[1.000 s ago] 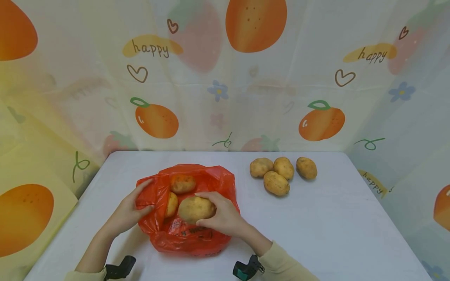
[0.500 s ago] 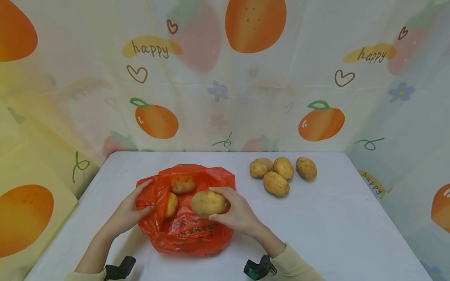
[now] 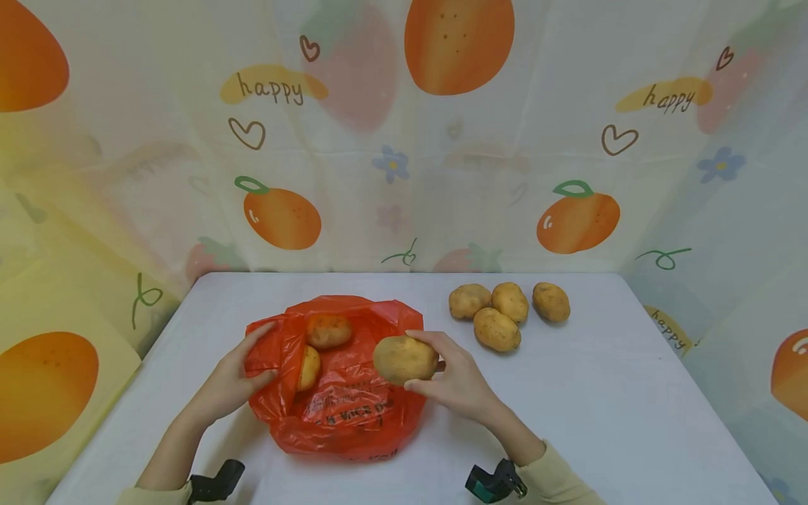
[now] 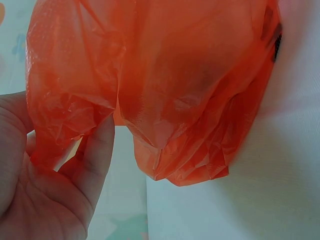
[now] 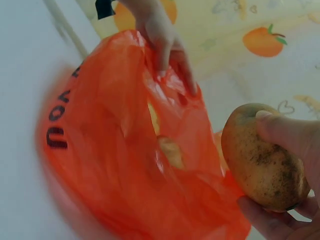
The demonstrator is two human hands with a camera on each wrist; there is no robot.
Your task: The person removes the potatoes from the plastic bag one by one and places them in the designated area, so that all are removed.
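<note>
A red plastic bag lies open-mouthed on the table, with black print on it. My left hand holds the bag's left rim; in the left wrist view the thin plastic passes between thumb and fingers. Inside the bag rest a potato at the back and another potato, partly covered by the folded rim. Over the bag's right edge, my right hand grips a large potato between thumb and fingers. Brown specks mark this potato's skin in the right wrist view.
Toward the back right of the white table lie several loose potatoes, most of them touching, with a single potato set apart to their right. A fruit-patterned curtain hangs behind the table.
My right hand has carried the large potato to the right and slightly up, from over the middle of the bag to its right edge. My left hand has stayed put.
</note>
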